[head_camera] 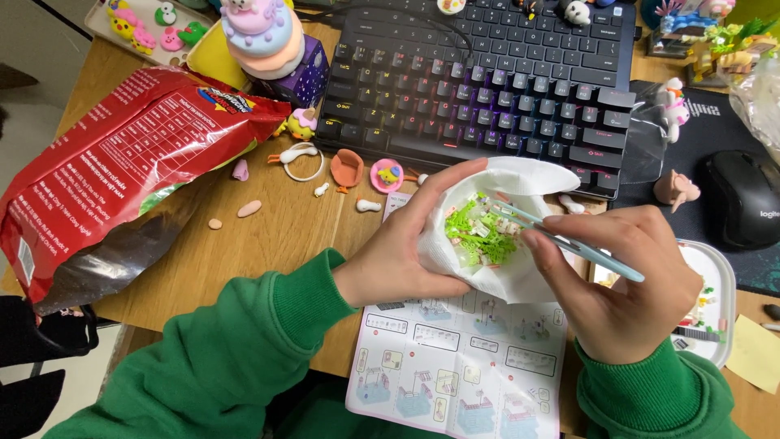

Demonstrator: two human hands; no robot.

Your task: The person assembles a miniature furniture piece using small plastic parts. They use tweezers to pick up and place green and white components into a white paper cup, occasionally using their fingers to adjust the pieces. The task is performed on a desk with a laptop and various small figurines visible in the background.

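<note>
The left hand [406,244] is curled around a white tissue [520,183] and holds it like a little cup. Inside the tissue sits a small pile of tiny bricks [479,232], mostly light green with some white and pink. The right hand [626,280] is closed around pale blue tweezers [569,242], pinching them between thumb and fingers. The tweezer tips reach left into the pile of bricks. I cannot tell if the tips hold a brick. Both arms wear green sleeves [236,349]. Under the hands, on the near side of the wooden desk [276,236], lies an open booklet [463,366] with little building pictures. To the right of the right hand is a white tray [719,313] with more small pieces in it, partly hidden by the hand. A yellow note [756,354] lies just right of the tray. Far from the hands is a black keyboard [487,73] with glowing keys. A black mouse [743,199] sits on a dark mat at the far right. On the left lies a big red snack bag [122,162], open at its near end. Between the bag and the keyboard are small clay bits, a white ring [305,162] and a round pink piece [387,175]. A pastel toy cake [264,36] stands at the far side, left of the keyboard.
</note>
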